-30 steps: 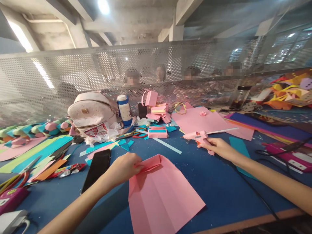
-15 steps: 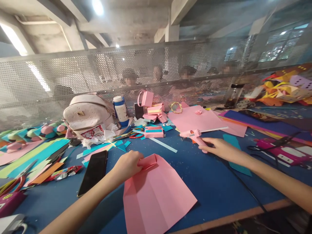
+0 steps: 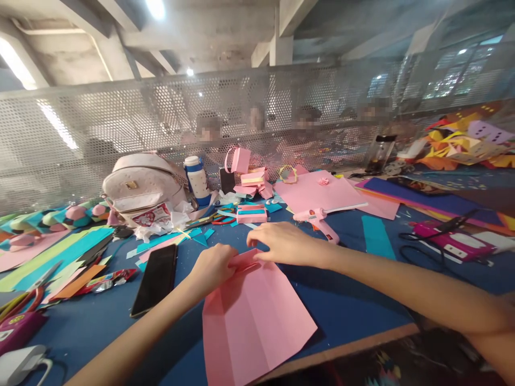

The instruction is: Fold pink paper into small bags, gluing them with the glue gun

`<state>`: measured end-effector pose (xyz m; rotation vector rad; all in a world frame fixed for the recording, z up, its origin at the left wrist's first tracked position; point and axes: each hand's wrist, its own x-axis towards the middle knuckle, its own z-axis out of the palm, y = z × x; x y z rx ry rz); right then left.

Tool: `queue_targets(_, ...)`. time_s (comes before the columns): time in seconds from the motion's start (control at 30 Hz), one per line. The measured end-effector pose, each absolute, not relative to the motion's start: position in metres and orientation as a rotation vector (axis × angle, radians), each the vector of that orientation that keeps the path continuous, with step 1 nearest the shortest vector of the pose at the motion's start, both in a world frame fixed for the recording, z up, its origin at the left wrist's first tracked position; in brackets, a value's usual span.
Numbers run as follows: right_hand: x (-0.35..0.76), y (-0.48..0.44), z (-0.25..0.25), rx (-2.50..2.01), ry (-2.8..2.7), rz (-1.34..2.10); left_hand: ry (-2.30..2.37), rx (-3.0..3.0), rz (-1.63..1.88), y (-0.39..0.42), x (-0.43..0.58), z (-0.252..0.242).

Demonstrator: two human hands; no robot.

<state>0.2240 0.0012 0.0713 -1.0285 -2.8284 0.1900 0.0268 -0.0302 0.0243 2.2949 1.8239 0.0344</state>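
A creased pink paper sheet lies near the table's front edge, its far end folded over. My left hand is closed on the left part of that folded end. Over the right part of the same end, my right hand is bent, with its fingertips touching or nearly touching the fold. Its thumb and fingers are apart. Behind my right wrist a pink glue gun lies on the table with a white stick out of its back. A black phone is left of my left hand.
The blue table also holds a pink box with a blue band, a white backpack, a bottle, scissors at the left, a magenta power strip and a teal strip at the right. A perforated metal screen stands behind.
My right hand has let go of the glue gun and moved left to the folded end of the pink sheet. My left hand keeps its hold there. The view has shifted slightly.
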Motion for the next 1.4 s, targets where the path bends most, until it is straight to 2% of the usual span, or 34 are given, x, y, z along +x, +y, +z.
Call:
queue_targets(0.17, 0.194, 0.027, 0.051, -1.035, -3.011, 0.193, 1.874, 2.387, 0.002, -0.029, 0.026, 0.019)
queue_targets(0.53, 0.193, 0.028, 0.027, -1.063, -2.969, 0.139, 1.87, 2.448, -0.035, -0.034, 0.017, 0.021)
queue_targets(0.77, 0.194, 0.027, 0.02, -0.87, -2.854, 0.1, 1.819, 2.482, 0.036, -0.036, 0.007, 0.017)
queue_targets(0.93, 0.194, 0.025, 0.017, -0.81, -2.847, 0.067, 1.825, 2.445, 0.034, -0.035, 0.004, 0.013)
queue_targets(1.17, 0.189, 0.026, 0.014, -0.948, -2.933, 0.094, 1.873, 2.409, -0.041, -0.033, 0.011, 0.018)
queue_targets(1.4, 0.192, 0.008, 0.034, -0.812, -2.77, 0.013, 1.873, 2.429, -0.052, -0.034, 0.01, 0.019)
